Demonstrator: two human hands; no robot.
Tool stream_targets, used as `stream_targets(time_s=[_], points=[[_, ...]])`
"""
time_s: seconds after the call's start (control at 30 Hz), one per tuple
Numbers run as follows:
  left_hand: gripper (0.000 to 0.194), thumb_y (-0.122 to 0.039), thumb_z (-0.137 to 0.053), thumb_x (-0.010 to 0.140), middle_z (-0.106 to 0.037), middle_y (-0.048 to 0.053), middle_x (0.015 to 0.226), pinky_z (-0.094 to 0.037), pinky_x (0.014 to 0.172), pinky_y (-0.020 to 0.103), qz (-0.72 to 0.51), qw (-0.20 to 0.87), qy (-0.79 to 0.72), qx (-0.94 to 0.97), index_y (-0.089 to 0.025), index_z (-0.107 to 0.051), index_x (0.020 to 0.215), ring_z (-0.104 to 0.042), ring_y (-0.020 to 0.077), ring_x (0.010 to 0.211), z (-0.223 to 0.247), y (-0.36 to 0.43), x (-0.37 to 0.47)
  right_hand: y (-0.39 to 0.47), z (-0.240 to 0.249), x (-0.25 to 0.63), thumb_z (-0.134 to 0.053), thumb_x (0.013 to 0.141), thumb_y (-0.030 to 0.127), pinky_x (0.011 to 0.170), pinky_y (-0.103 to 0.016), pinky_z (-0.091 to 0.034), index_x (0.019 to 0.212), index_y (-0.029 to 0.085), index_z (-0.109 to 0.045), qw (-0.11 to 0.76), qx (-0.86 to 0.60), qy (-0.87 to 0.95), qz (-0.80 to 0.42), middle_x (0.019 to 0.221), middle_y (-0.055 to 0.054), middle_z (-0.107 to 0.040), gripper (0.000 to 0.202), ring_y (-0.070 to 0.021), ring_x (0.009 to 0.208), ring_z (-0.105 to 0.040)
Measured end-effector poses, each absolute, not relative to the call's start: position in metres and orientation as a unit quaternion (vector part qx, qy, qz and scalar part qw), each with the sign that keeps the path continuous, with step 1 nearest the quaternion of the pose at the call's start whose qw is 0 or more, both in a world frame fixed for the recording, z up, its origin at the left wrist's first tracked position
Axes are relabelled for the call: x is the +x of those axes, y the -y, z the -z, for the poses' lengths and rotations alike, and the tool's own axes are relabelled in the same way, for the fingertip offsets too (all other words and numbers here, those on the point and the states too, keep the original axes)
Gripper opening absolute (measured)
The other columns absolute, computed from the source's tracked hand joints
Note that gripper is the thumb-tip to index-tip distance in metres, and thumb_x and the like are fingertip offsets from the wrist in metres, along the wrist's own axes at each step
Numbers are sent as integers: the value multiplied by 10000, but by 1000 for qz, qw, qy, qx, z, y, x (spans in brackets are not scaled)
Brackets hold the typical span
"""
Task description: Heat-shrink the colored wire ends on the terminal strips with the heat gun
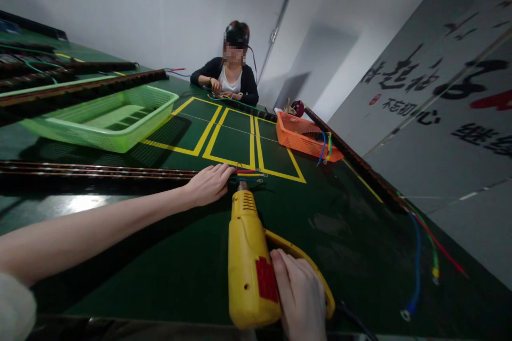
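My right hand (302, 290) is wrapped round the handle of a yellow heat gun (248, 261). The gun's metal nozzle points away from me, close to the colored wires (248, 174) that stick out past my left hand. Those wires are red, yellow and blue, with metal ring terminals at their ends. My left hand (211, 184) is closed on the end of a long dark cable harness (100, 171), which runs off to the left across the green table (192, 256).
A green basket (120, 138) at the left carries long dark harnesses (88, 88). An orange basket (308, 144) stands at the right. Another harness (360, 170) with ringed wires (416, 261) lies along the right edge. A co-worker (230, 77) sits opposite, beyond yellow tape outlines (228, 162).
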State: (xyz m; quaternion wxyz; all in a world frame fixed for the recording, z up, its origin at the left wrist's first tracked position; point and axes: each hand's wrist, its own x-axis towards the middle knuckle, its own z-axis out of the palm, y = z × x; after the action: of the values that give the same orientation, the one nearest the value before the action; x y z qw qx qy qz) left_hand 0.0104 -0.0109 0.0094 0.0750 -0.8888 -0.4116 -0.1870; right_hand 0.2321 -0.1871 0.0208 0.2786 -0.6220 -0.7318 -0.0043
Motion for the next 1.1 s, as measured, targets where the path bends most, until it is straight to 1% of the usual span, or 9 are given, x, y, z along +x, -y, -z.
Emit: stream_targets(time_s=[0.23, 0.43, 0.6, 0.7, 0.9, 1.1], points=[[375, -260, -393, 872, -540, 139, 1132, -440, 860, 354, 192, 90, 402, -890, -101, -414, 1211, -534, 244, 1040, -10, 9, 9, 184, -24, 246, -276, 945, 451, 638, -257, -421, 855, 225, -698, 268, -648, 713, -5, 817, -39, -706, 488, -156, 697, -610], [325, -287, -323, 925, -559, 127, 1087, -450, 819, 339, 194, 102, 408, -886, -108, -431, 1174, -555, 232, 996, -11, 8, 9, 176, -23, 265, -277, 933, 498, 608, -246, -431, 892, 239, -711, 266, -667, 696, 6, 757, -37, -704, 507, -162, 674, -625], [333, -285, -334, 922, -553, 134, 1104, -451, 830, 344, 201, 104, 408, -884, -106, -425, 1187, -546, 239, 1022, -8, 7, 10, 173, -21, 273, -220, 943, 494, 668, -266, -451, 959, 205, -697, 268, -675, 687, 36, 865, -60, -714, 557, -179, 738, -641], [342, -272, -340, 916, -549, 137, 1115, -447, 849, 344, 202, 113, 404, -885, -94, -425, 1196, -539, 241, 1031, -8, 8, 11, 173, -18, 275, -201, 946, 484, 678, -270, -462, 972, 197, -692, 269, -666, 693, 54, 890, -67, -714, 569, -179, 750, -646], [347, -249, -374, 891, -557, 131, 1105, -452, 843, 346, 197, 127, 412, -881, -88, -437, 1192, -539, 239, 1018, -8, 8, 13, 174, -9, 276, -233, 946, 456, 659, -263, -474, 951, 174, -699, 270, -645, 709, 90, 869, -77, -718, 545, -176, 720, -655], [356, -249, -386, 873, -559, 126, 1115, -450, 842, 341, 201, 125, 418, -877, -94, -446, 1189, -536, 236, 1020, -8, 9, 14, 183, -3, 259, -189, 958, 425, 671, -261, -461, 968, 181, -688, 276, -614, 732, 104, 877, -74, -714, 555, -170, 737, -650]])
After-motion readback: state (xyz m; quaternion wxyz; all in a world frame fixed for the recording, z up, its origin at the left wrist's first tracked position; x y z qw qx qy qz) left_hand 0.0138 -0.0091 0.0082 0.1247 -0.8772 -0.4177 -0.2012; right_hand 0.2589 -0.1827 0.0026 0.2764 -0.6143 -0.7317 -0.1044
